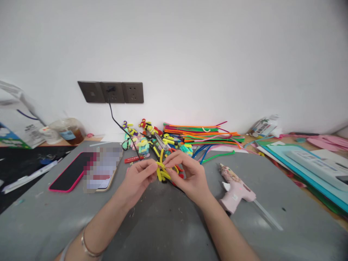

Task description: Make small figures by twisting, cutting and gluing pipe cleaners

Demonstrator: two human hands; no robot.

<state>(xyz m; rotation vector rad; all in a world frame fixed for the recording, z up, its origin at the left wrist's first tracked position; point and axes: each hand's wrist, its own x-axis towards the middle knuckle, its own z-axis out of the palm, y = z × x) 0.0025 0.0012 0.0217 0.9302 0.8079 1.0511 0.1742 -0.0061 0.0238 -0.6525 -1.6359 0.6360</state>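
Observation:
Between my two hands is a bent yellow pipe cleaner [161, 158], with several yellow strands crossing and hanging below. My left hand [141, 177] pinches it from the left with thumb and forefinger. From the right, my right hand [187, 174] grips it with its fingertips, which partly hide the strands. Just behind my hands lie pliers [154, 149] and small figures of twisted pipe cleaner [149, 127]. A red-handled tool shows only in part beneath my right hand.
Bundled coloured pipe cleaners [206, 134] lie by the wall. A pink glue gun [235, 192] with a glue stick rests at right. Two phones [71, 172] lie at left, near a plastic cup [71, 132]. A black cord [115, 117] runs from the socket. Blue folders [301, 166] sit far right.

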